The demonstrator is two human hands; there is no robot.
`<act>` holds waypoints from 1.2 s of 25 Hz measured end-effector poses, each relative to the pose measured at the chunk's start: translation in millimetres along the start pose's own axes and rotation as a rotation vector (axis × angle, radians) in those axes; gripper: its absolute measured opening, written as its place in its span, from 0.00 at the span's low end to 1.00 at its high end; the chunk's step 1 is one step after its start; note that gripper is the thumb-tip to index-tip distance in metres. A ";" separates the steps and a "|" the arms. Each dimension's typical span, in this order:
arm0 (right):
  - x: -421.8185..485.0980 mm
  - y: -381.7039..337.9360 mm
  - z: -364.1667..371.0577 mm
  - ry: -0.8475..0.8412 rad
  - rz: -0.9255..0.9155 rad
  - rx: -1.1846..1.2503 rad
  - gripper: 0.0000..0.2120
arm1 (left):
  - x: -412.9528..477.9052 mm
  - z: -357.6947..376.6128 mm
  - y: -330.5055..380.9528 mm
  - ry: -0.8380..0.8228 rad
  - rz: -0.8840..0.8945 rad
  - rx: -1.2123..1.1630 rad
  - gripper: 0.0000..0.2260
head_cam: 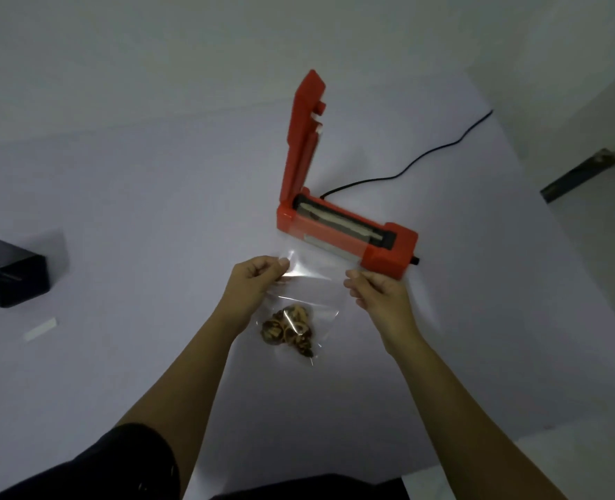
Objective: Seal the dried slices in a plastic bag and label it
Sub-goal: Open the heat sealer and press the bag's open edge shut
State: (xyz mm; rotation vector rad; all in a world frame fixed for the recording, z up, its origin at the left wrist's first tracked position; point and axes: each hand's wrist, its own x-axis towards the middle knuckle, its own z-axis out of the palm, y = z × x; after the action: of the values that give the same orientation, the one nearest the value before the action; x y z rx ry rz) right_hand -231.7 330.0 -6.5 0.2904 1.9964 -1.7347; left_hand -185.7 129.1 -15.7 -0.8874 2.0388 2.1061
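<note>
I see a white matte table (118, 211). The orange plastic heat sealer (349, 232) has its boxy arm raised upright (pale front panel, too blurred to read), and a black cable (425, 157) trails behind it. At far left there is a black mesh box (10, 279). The clear glossy plastic bag (313, 283) sits just in front of the sealer, mouth toward it. My left hand (253, 279) pinches its left top corner and my right hand (378, 290) pinches the right. Brown curled dried slices (288, 328) bunch at the bag's bottom. A small white strip (40, 329) lies flat near the box.
</note>
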 end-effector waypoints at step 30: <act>48.3 -168.5 1.6 -0.225 -1.245 -0.798 0.21 | 3.4 35.8 -4.0 0.152 0.005 -0.023 0.08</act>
State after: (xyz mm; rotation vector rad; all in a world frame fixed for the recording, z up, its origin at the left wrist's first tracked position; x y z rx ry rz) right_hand -350.0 291.8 117.1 -1.5992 2.6327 -1.1367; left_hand -199.1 162.0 -22.7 -1.0776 2.0929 2.1293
